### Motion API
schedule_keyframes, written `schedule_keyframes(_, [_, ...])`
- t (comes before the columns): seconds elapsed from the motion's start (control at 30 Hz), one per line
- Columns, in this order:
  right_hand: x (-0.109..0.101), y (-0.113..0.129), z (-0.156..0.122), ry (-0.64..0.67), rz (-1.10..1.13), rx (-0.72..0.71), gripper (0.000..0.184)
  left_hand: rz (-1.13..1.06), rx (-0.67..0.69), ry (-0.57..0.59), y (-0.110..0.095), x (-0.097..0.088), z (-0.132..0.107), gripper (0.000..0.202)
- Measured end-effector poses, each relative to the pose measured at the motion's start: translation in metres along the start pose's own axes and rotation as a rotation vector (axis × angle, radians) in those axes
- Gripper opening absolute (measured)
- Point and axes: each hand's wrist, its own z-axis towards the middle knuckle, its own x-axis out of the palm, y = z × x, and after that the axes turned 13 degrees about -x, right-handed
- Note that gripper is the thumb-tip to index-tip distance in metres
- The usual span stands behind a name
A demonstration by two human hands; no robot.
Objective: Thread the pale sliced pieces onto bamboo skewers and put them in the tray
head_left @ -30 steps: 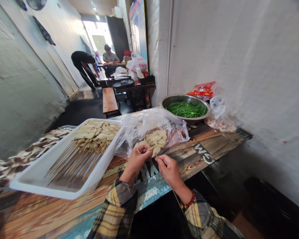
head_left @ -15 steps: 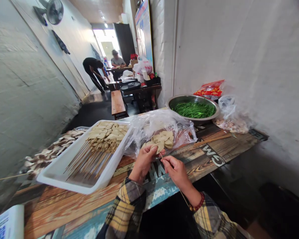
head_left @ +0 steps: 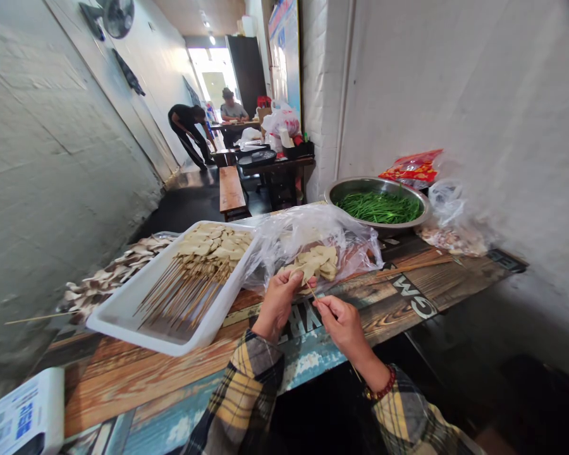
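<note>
My left hand [head_left: 277, 304] is closed in a pinch on a thin beige slice [head_left: 307, 272] that looks like tofu. A bamboo skewer [head_left: 312, 291] is pinched in my right hand [head_left: 342, 323], its tip end at the slice and its tail running back under my wrist. How far the point goes into the slice is hidden by my left fingers. Just beyond my hands, a pile of similar slices [head_left: 326, 259] lies in an open clear plastic bag [head_left: 279, 230]. To the left, a white tray [head_left: 118, 333] holds rows of skewered slices [head_left: 215, 242], sticks toward me.
A steel bowl [head_left: 332, 197] of green chives [head_left: 379, 208] stands at the back right beside plastic bags [head_left: 448, 202]. Loose skewers [head_left: 415, 263] lie before it. Mushrooms [head_left: 114, 272] are left of the tray, a white box [head_left: 26, 411] front left. Two people are farther back.
The view has shifted, so the scene sits farther right and more of the white box shows. Both hands keep their pinches on the slice and the skewer, close together.
</note>
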Motion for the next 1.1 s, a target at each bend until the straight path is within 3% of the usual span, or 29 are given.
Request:
schedule_keyframes(0.23, [0.000, -0.002, 0.000, -0.042, -0.002, 0.014, 0.028, 0.082, -0.016, 0.101, 0.007, 0.006, -0.002, 0.035])
schedule_keyframes(0.47, [-0.002, -0.001, 0.000, -0.098, 0.037, 0.080, 0.027, 0.233, 0.074, 0.091, 0.017, 0.015, -0.002, 0.033])
schedule_keyframes(0.6, [-0.002, -0.002, 0.000, -0.123, 0.078, 0.102, 0.026, 0.291, 0.098, 0.092, 0.012, 0.012, -0.001, 0.029])
schedule_keyframes(0.73, [-0.004, -0.003, 0.000, -0.182, 0.123, 0.156, 0.028, 0.198, 0.167, -0.103, -0.004, -0.006, 0.003, 0.040])
schedule_keyframes(0.87, [-0.010, -0.008, -0.002, -0.206, 0.195, 0.211, 0.030, 0.234, 0.271, -0.328, -0.010, -0.028, 0.013, 0.034])
schedule_keyframes(1.1, [-0.025, -0.014, -0.009, -0.126, 0.158, 0.212, 0.030, 0.814, 0.447, -0.590, -0.010, -0.048, 0.024, 0.020])
